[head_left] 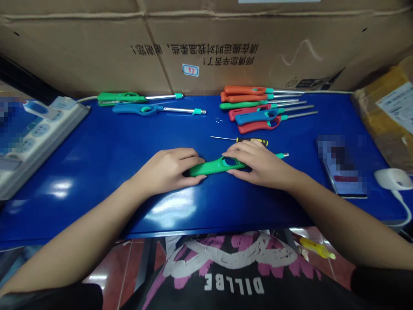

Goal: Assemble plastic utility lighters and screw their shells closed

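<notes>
A green long-neck lighter (211,167) lies crosswise between my hands, just above or on the blue table. My left hand (176,169) is closed round the butt end of its handle. Fingers and thumb of my right hand (254,161) pinch it near the trigger loop and cover the start of the neck. The lighter's tip, with a teal piece on it, shows past my right hand. Directly behind that hand lies a screwdriver (251,141) with a yellow and black handle. A few tiny pale pins (218,120) rest farther back.
Several orange, green, red and blue lighters (258,116) lie stacked at the back right. A green lighter (119,98) and a blue lighter (137,109) lie back left. A cardboard box (97,51) walls the rear. A power strip (38,133) stands left, a phone (342,165) right.
</notes>
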Tool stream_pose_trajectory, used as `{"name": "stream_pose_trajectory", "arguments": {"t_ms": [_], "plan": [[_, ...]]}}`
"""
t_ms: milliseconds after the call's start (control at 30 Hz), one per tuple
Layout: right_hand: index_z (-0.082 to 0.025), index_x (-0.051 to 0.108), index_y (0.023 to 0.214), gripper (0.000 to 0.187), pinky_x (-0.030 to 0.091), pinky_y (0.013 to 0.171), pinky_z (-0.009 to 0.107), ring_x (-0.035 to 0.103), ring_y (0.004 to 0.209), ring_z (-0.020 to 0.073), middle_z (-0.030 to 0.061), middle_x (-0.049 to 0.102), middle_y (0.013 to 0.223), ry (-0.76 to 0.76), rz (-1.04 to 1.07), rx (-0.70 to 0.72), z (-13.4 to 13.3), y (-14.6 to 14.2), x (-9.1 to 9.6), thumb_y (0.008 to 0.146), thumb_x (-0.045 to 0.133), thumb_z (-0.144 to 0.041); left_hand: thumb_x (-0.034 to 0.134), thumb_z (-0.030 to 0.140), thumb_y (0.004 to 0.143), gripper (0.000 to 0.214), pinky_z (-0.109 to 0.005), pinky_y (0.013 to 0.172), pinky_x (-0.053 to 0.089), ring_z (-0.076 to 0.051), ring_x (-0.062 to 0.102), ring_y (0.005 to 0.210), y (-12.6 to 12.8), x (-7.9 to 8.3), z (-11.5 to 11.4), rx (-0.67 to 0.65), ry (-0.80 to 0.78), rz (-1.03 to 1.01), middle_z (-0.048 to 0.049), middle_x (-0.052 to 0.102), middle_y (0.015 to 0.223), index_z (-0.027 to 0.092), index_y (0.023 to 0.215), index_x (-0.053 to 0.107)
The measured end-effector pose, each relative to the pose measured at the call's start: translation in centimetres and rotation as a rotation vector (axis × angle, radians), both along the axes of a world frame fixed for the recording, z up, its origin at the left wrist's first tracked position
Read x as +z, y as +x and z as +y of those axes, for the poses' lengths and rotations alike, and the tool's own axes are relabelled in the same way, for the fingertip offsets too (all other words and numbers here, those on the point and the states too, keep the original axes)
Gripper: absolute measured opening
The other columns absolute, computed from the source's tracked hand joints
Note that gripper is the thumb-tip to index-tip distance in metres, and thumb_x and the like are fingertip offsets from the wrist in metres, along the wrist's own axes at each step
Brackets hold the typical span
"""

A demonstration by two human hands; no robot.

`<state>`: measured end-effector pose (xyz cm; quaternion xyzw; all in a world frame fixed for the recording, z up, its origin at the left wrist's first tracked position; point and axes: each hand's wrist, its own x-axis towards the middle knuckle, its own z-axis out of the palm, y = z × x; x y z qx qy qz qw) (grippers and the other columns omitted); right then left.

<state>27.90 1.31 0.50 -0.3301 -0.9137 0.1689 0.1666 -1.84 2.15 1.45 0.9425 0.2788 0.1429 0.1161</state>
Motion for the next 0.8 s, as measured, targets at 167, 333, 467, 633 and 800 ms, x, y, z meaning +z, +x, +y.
{"name": "stream_pose_trajectory", "arguments": {"t_ms": [167,333,467,633,800], "plan": [[-0.020,0.063,0.127,0.032,0.044,0.096,0.044,0.061,0.111,0.0261,0.0096,0.068,0.124,-0.014,0.005,-0.002,-0.03,0.00,-0.08,0.099,0.065,-0.036,0.062,0.041,0.100,0.029,-0.028,0.077,0.056,-0.020,0.073,0.092,0.02,0.05,-0.05,-0.003,-0.013,-0.005,-0.0073,0.075,0.106,0.018,0.115,0.071],[-0.021,0.062,0.128,0.033,0.048,0.101,0.044,0.061,0.116,0.0254,0.0108,0.065,0.123,-0.122,0.129,-0.004,-0.03,-0.07,-0.36,0.097,0.067,-0.031,0.063,0.040,0.099,0.028,-0.028,0.078,0.056,-0.020,0.073,0.091,0.04,0.06,-0.09,0.004,-0.025,-0.013,-0.0072,0.075,0.105,0.017,0.113,0.071],[-0.022,0.063,0.126,0.030,0.051,0.100,0.042,0.062,0.113,0.0240,0.0101,0.065,0.120,-0.172,0.170,-0.004,-0.06,-0.08,-0.22,0.097,0.068,-0.029,0.064,0.039,0.098,0.028,-0.028,0.077,0.056,-0.020,0.073,0.090,0.01,0.03,-0.10,0.006,-0.032,-0.026,-0.0075,0.075,0.104,0.017,0.113,0.071],[-0.024,0.064,0.126,0.031,0.050,0.100,0.045,0.062,0.115,0.0257,0.0099,0.066,0.122,-0.163,0.138,-0.014,-0.06,-0.12,-0.07,0.097,0.068,-0.031,0.062,0.040,0.099,0.028,-0.028,0.076,0.056,-0.020,0.073,0.089,0.01,0.20,-0.14,0.006,-0.033,-0.032,-0.0078,0.075,0.103,0.017,0.112,0.072],[-0.025,0.063,0.129,0.032,0.049,0.100,0.046,0.062,0.117,0.0265,0.0102,0.067,0.124,-0.137,0.114,-0.016,0.01,-0.08,-0.18,0.098,0.067,-0.033,0.063,0.040,0.098,0.028,-0.028,0.077,0.056,-0.019,0.073,0.089,-0.04,0.38,-0.21,0.011,-0.038,-0.026,-0.0077,0.075,0.102,0.017,0.111,0.072]]}}
